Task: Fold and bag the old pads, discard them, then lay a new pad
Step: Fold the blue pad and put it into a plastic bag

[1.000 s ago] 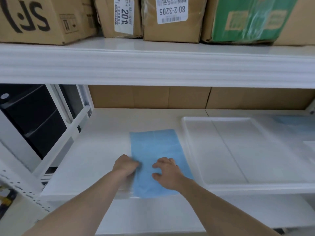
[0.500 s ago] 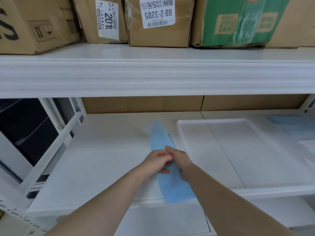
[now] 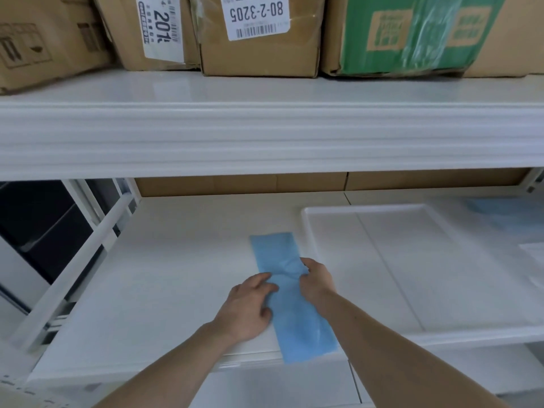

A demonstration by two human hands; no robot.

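Both hands work a folded blue pad (image 3: 290,307) at the front edge of a white shelf (image 3: 164,278): the left hand (image 3: 250,309) presses flat, fingers relaxed, on the pad's left margin, while the right hand (image 3: 316,279) pinches its bunched right edge. The long narrow strip overhangs the shelf's front lip. A shallow white tray (image 3: 412,260) sits just right of the pad. Cardboard boxes (image 3: 259,33) line the upper shelf (image 3: 265,134).
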